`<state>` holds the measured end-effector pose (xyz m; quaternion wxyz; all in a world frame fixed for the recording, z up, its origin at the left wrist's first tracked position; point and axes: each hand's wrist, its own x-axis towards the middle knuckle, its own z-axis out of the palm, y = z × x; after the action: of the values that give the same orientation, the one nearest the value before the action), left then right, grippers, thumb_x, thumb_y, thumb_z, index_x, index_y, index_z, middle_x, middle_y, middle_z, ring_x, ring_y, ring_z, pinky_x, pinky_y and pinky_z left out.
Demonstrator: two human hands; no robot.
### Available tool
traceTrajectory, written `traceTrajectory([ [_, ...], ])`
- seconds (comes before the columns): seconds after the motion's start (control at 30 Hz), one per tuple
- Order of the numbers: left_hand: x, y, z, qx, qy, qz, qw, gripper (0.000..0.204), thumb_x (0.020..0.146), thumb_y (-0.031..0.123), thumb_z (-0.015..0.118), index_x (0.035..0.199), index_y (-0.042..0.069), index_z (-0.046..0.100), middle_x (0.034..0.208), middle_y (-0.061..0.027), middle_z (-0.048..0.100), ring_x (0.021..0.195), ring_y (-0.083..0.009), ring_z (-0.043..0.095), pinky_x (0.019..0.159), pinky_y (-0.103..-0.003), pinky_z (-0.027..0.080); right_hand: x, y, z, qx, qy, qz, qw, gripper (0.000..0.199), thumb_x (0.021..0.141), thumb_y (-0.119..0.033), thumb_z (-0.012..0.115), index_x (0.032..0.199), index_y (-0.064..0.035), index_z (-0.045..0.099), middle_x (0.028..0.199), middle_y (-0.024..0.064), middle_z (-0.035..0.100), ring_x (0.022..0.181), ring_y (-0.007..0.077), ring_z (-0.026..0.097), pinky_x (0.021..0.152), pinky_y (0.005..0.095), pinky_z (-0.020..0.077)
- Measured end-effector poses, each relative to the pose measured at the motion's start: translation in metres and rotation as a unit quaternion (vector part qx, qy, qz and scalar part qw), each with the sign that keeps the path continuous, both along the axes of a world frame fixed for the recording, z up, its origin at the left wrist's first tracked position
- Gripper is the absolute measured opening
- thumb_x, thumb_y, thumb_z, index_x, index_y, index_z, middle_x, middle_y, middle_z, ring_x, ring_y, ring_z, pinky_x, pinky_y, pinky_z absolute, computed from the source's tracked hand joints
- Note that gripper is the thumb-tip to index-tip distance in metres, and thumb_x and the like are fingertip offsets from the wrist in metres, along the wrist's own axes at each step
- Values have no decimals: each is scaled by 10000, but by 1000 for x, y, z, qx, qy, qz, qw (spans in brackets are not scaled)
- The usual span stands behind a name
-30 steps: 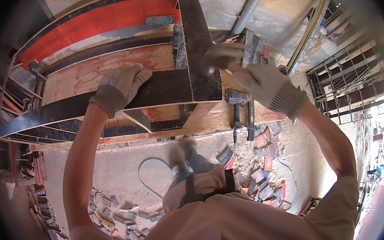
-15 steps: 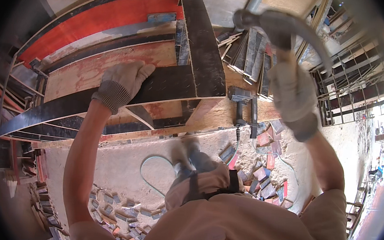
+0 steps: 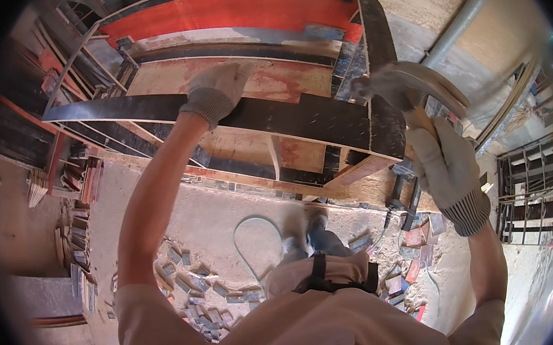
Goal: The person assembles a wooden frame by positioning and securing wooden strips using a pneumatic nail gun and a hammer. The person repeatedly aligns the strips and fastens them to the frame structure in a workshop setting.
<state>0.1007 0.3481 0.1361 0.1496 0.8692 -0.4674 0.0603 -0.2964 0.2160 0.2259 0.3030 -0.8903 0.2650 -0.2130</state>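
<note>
A large open frame of black-faced boards (image 3: 275, 116), with a red panel along its far side, lies ahead of me. My left hand (image 3: 218, 87), in a pale knitted glove, is closed over the top edge of its near board. My right hand (image 3: 445, 158), gloved alike, grips the wooden handle of a claw hammer (image 3: 406, 85). The hammer is blurred and held above the frame's right end board (image 3: 386, 120); whether its head touches the board I cannot tell. A nail gun (image 3: 399, 183) sits beside the frame's right corner, partly covered by the frame.
A thin hose (image 3: 237, 235) loops over the floor near my feet. Board offcuts (image 3: 203, 291) are scattered on the floor at left, with more (image 3: 417, 250) at right. A metal grid (image 3: 538, 185) stands at far right, and stacked boards (image 3: 80, 241) at left.
The view has shifted, so the frame appears farther right. The hammer has come down from its raised position toward the frame's right end. My left hand stays on the near board.
</note>
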Motion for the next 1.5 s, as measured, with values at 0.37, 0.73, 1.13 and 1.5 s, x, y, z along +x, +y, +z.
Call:
traceTrajectory([
  [0.37,3,1,-3,-42,23,32,998,659,1052,604,345,1011,73,734,959,-217,731,980,-443,677,890,-531,529,123,36,2,-279,-14,95,956,468,1092,-414,463,1149,28,606,660,140,642,568,266,638,519,388,543],
  [0.73,-5,3,-1,-37,27,19,999,635,1051,586,365,1085,65,727,1026,-216,730,1047,-449,664,930,-525,516,113,34,-5,-172,188,150,955,618,1061,-595,405,1108,-18,623,642,126,641,601,279,703,584,428,564],
  [1.13,-6,-1,1,10,44,-28,999,710,1037,661,327,1203,93,720,1158,-233,712,1138,-432,649,1000,-526,503,61,5,-8,-201,162,54,965,627,1061,-586,431,1057,6,636,658,148,651,600,333,695,571,446,550],
  [1.5,2,-1,-8,14,15,-74,997,602,1046,592,408,1185,100,725,1101,-222,727,1085,-427,669,955,-510,522,-18,-17,-7,-109,230,-57,965,564,1060,-533,479,1034,12,622,689,177,660,623,325,700,600,452,561],
])
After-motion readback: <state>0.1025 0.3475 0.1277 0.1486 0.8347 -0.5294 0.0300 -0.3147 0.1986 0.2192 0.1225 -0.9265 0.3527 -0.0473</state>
